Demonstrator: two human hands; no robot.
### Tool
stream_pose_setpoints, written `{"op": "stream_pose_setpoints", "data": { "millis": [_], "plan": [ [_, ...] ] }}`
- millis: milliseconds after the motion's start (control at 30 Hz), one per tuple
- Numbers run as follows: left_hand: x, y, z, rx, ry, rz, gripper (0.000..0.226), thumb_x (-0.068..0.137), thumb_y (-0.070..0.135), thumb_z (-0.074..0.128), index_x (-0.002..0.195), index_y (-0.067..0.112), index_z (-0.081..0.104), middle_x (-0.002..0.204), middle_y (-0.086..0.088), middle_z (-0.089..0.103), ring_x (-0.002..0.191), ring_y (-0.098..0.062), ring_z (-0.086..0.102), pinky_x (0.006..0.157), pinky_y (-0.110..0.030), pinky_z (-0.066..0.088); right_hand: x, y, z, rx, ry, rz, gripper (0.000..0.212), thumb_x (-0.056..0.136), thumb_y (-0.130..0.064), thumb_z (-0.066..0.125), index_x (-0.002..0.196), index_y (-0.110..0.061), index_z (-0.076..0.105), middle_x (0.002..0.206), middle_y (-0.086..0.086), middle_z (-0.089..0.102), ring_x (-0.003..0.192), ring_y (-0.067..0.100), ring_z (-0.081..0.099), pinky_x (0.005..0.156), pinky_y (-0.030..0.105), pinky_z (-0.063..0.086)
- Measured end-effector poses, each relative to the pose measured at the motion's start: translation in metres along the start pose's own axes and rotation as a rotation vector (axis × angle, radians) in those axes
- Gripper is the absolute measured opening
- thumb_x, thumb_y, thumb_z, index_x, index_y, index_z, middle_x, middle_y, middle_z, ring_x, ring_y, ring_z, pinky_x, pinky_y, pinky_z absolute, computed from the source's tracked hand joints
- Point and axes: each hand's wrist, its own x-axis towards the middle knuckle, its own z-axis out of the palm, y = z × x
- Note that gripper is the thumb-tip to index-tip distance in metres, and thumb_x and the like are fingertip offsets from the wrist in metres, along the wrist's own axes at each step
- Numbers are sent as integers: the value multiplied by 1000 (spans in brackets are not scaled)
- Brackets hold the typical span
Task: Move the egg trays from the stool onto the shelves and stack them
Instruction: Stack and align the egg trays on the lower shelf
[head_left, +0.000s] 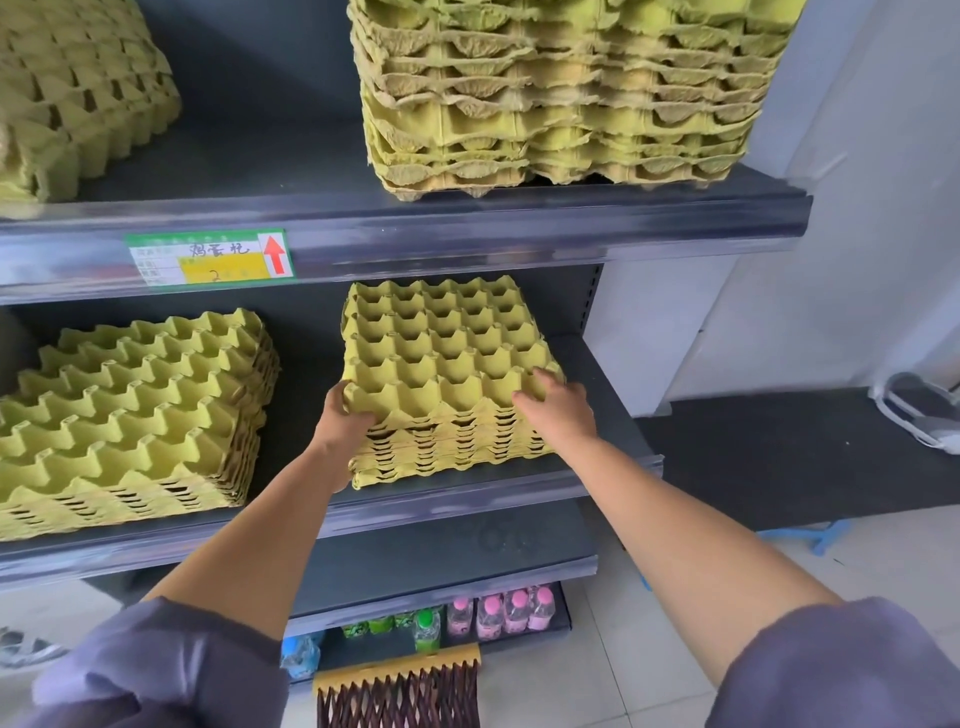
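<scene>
A stack of yellow-green egg trays (441, 353) rests on the middle shelf (467, 499), right of centre. My left hand (345, 415) grips the stack's front left corner, thumb on the top tray and fingers down its side. My right hand (558, 402) lies on the front right corner, fingers curled over the top tray's edge. A second stack of egg trays (130, 410) sits to the left on the same shelf. The stool is not in view.
The upper shelf (415, 228) holds a tall tray stack (561, 93) at right and another stack (72, 93) at left; a price label (208, 258) sits on its edge. Bottles (498, 613) stand on the bottom shelf. A dark mat (789, 457) and a shoe (919, 410) lie to the right.
</scene>
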Motion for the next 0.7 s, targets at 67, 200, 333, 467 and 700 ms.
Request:
{"op": "stream_pose_setpoints", "data": {
  "millis": [67,200,333,467,700],
  "plan": [
    [-1,-1,1,17,-8,5,65,91,8,54,142,36,25,138,-5,43,127,-33,42,102,-61,35,0,3,2,-12,41,5,59,88,-49,51,143,-35,37,137,13,35,118,40,49,94,39,48],
    [-2,-1,6,28,-13,6,65,91,9,54,142,39,26,139,-3,42,128,-32,40,102,-63,32,-1,7,1,14,141,5,56,85,-46,54,139,-33,45,128,13,44,110,38,54,88,36,47],
    [-6,-3,14,50,-18,22,67,92,12,55,144,36,22,141,-4,41,130,-32,39,104,-59,33,4,12,-3,37,172,6,55,84,-44,55,137,-31,48,127,13,46,110,37,54,87,34,46],
    [-12,-4,21,90,-45,44,67,94,13,53,147,34,18,145,-4,37,132,-31,35,105,-56,32,7,18,-4,20,205,21,52,85,-45,55,135,-31,50,125,13,50,110,36,53,82,32,44],
    [-18,-3,27,139,-39,67,68,94,15,54,147,32,16,146,-5,36,133,-31,36,104,-54,35,4,20,-7,36,232,32,50,85,-44,55,133,-30,52,122,13,51,103,35,58,82,35,50]
  ]
}}
